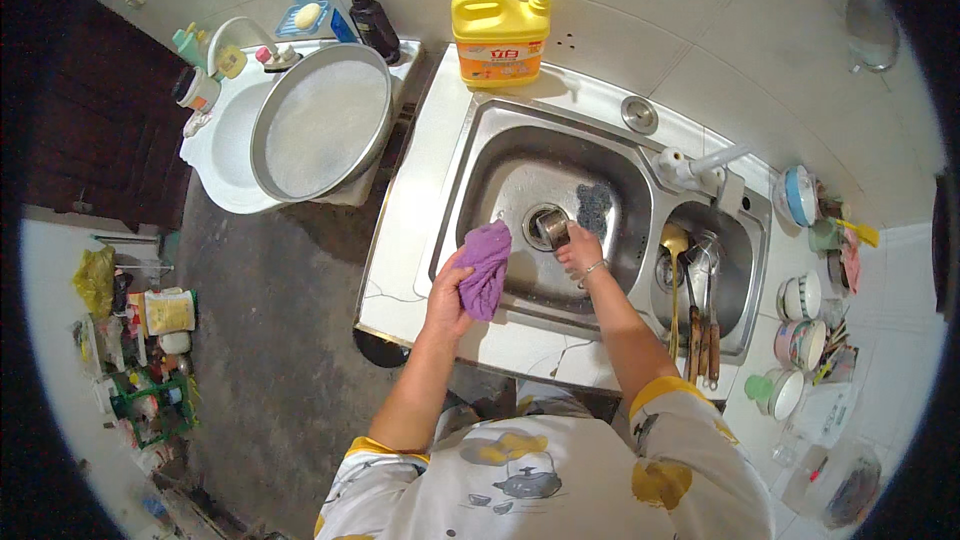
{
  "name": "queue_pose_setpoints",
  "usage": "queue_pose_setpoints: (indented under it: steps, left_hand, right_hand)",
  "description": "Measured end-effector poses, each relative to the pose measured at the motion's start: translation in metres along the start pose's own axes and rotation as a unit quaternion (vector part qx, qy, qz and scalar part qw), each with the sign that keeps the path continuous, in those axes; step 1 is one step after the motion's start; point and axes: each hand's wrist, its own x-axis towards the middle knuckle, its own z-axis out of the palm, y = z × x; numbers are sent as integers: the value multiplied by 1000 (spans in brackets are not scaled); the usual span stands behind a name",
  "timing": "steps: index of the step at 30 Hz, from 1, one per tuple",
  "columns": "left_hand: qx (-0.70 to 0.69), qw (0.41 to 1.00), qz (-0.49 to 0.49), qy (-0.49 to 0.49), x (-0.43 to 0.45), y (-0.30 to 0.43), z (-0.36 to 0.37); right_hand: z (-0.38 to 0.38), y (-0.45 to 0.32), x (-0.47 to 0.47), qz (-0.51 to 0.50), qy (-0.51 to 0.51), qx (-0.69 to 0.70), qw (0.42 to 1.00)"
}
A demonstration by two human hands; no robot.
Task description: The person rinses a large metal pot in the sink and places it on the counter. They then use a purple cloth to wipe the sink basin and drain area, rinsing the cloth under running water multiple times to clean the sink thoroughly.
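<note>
My left hand (pixel 448 296) grips a bunched purple cloth (pixel 486 270) above the near left rim of the larger stainless-steel sink basin (pixel 517 146). Down inside that basin, my right hand (pixel 580 252) has its fingers on a small cup-shaped metal piece, perhaps a drain strainer (pixel 553 228). The piece is tilted and partly covers the round drain (pixel 537 223); whether it touches the drain cannot be told. A dark, mesh-like patch (pixel 595 208) lies on the basin floor beyond my right hand.
A yellow detergent jug (pixel 501 41) stands behind the basin. Right of it are a round metal drain cover (pixel 639 115) and a white faucet (pixel 686 169). The smaller basin (pixel 739 277) holds a ladle (pixel 674 240) and other utensils. A large round pan (pixel 326 120) rests on the washbasin (pixel 236 146).
</note>
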Motion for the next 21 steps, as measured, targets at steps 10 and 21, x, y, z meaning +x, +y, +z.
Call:
queue_pose_setpoints:
  steps: [10, 21]
  left_hand:
    - [57, 997, -17, 58, 40, -2, 5]
    - [93, 988, -99, 75, 86, -19, 19]
  right_hand:
    - [12, 1, 39, -86, 9, -355, 931]
    - [-51, -18, 15, -180, 83, -312, 929]
